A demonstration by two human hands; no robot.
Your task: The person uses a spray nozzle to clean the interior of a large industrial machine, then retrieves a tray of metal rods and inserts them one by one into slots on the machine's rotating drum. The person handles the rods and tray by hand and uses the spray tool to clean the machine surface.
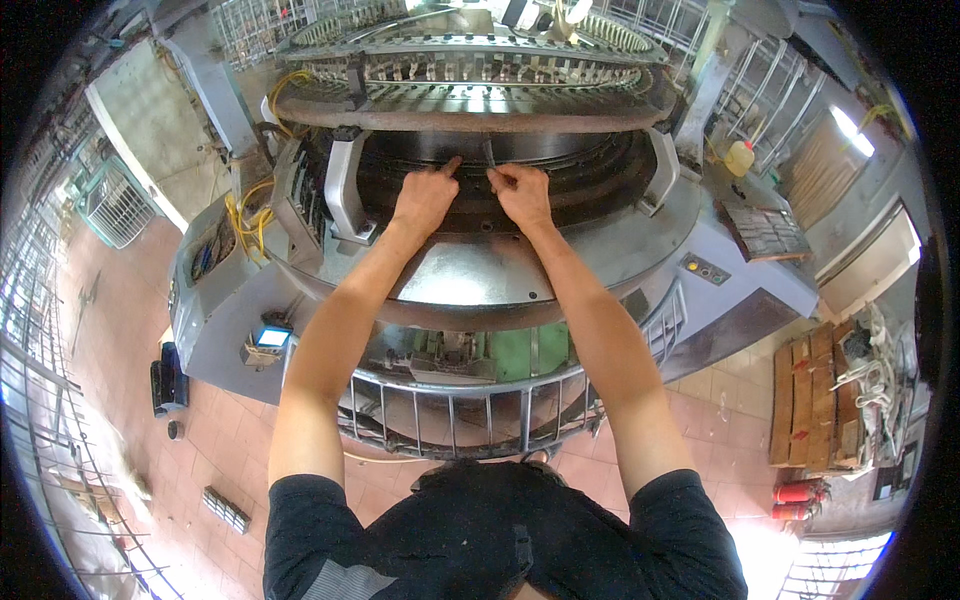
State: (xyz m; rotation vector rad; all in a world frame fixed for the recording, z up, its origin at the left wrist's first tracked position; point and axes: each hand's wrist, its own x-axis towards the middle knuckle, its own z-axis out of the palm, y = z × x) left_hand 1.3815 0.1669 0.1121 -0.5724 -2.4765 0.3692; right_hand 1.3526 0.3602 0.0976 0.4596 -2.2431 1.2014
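Observation:
Both arms reach over the metal rim of a large circular knitting machine [460, 272], into the gap below its upper ring. My left hand [427, 197] has its index finger stretched toward the dark cylinder [420, 145], the other fingers curled; nothing shows in it. To its right, my right hand [522, 194] is closed, thumb and finger pinching a thin dark strip [488, 151] that stands nearly upright against the cylinder. Its exact kind is too small to make out. A dark grooved ring [600, 190] curves around beneath both hands.
Grey brackets [346, 185] flank the opening. Before my body runs a metal guard rail [490, 420]. A control panel with buttons [706, 268] sits at right, near a yellowish jug [739, 158]. A small lit screen [270, 338] is at left. Cardboard boxes [805, 395] and red cylinders [795, 492] stand on the right.

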